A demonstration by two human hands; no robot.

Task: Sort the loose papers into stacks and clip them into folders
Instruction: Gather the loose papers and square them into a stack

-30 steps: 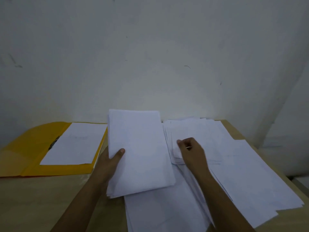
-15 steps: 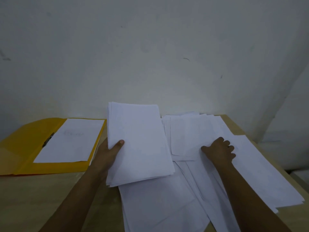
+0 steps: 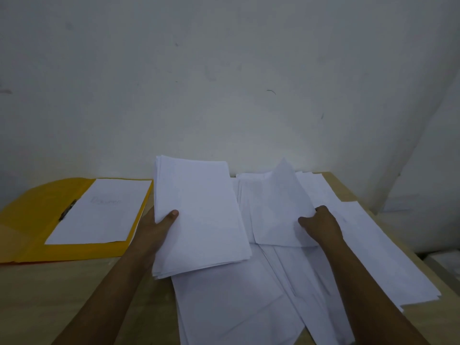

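The stack [image 3: 199,215] and the loose sheets [image 3: 249,307] are thin white paper, matt and smooth, some faintly creased. The yellow folder [image 3: 37,220] looks like matt card, and its dark clip [image 3: 67,209] is perhaps metal, too small to tell. The table [image 3: 62,295] shows pale wood grain, smooth and dull. The wall [image 3: 224,83] is matt paint, scuffed

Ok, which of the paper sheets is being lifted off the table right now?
The single sheet pinched by the right hand: its far edge stands tilted up above the loose papers, which lie flat. The stack is gripped by the left hand.
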